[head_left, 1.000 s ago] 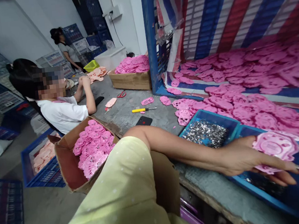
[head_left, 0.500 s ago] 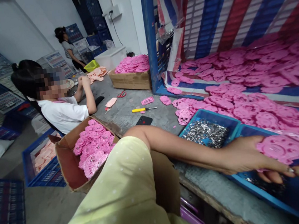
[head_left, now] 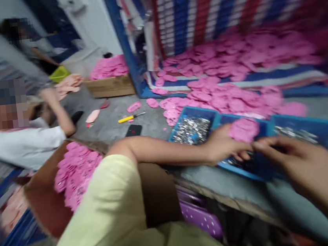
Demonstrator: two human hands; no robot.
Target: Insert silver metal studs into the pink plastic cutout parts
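While blur hides any writing, left hand (head_left: 224, 147) holds pink piece (head_left: 243, 129).

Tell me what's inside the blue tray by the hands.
The blue tray holds small shiny metal pieces in its left compartment and more at right. The left hand, holding a pink piece, covers the middle compartment; the right hand hides more.

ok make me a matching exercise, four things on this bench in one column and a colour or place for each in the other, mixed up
Things:
1. utility knife
2. phone
3. metal bits
4. pink piece

Place or colour:
A. held in the left hand
B. yellow handle
C. heaped in the blue tray
D. black, flat on the grey bench

Pairs: 1-B, 2-D, 3-C, 4-A
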